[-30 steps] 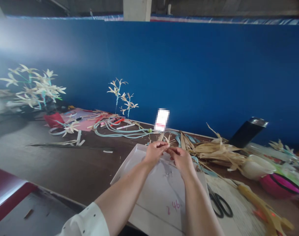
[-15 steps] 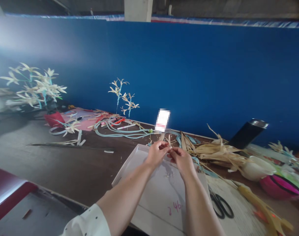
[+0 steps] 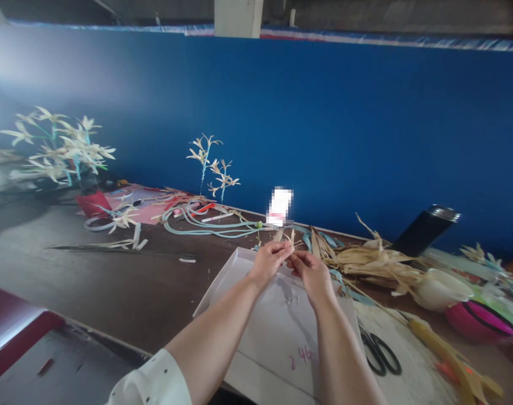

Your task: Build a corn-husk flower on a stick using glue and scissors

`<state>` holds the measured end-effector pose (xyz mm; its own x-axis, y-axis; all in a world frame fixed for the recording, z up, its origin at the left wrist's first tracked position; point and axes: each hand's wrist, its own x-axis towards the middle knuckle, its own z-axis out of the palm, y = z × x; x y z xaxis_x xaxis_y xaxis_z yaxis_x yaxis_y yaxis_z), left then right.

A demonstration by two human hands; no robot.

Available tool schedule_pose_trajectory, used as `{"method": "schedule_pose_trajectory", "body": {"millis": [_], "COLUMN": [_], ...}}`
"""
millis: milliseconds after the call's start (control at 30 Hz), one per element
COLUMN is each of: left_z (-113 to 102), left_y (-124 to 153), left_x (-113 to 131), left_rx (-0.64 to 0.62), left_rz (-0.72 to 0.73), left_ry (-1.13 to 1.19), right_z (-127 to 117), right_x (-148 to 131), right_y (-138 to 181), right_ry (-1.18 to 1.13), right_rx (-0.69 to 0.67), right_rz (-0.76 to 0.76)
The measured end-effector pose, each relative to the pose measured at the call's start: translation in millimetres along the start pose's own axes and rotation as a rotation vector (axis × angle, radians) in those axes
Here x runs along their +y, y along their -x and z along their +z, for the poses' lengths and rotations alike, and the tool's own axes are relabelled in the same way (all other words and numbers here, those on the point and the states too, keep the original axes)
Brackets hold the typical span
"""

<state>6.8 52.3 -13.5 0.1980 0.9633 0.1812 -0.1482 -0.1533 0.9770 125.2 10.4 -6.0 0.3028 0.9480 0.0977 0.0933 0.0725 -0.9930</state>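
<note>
My left hand (image 3: 270, 262) and my right hand (image 3: 310, 272) meet fingertip to fingertip above the far edge of a white tray (image 3: 243, 298). Both are pinched closed on a small pale straw piece (image 3: 291, 238) whose thin blades stick up between them. The fingers hide the lower end of the piece. A heap of dried husk strips (image 3: 372, 260) lies just right of my right hand.
Black scissors (image 3: 378, 351) lie right of the tray. A white bowl (image 3: 442, 287), a pink round thing (image 3: 480, 320) and a black flask (image 3: 423, 229) sit far right. Light-blue cords (image 3: 206, 226) and straw flower stems (image 3: 210, 166) stand by the blue wall; more flowers (image 3: 60, 147) far left.
Both hands stay pinched together on the straw piece, with only slight shifts of the fingers. Nothing else has moved.
</note>
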Motion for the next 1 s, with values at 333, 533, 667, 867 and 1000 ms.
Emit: {"method": "schedule_pose_trajectory", "body": {"millis": [333, 533, 667, 867, 1000], "left_z": [1.3, 1.6, 1.3, 0.8, -0.2], "left_y": [1.1, 1.9, 1.2, -1.2, -2.1], "left_x": [6.3, 7.9, 6.0, 1.5, 1.1], "left_rx": [0.024, 0.064, 0.08, 0.085, 0.078], "left_rz": [-0.064, -0.078, -0.07, -0.037, -0.006], "left_ry": [0.076, 0.099, 0.112, 0.08, 0.043], "right_z": [2.2, 2.7, 2.8, 3.6, 4.0], "right_x": [-3.3, -1.5, -1.7, -2.5, -2.0], "right_y": [3.4, 2.0, 2.0, 3.1, 3.2], "right_ry": [0.022, 0.0, 0.014, 0.006, 0.009], "right_rx": [-0.066, -0.056, -0.048, -0.029, -0.027], "right_rz": [0.008, -0.018, -0.014, -0.009, -0.019]}}
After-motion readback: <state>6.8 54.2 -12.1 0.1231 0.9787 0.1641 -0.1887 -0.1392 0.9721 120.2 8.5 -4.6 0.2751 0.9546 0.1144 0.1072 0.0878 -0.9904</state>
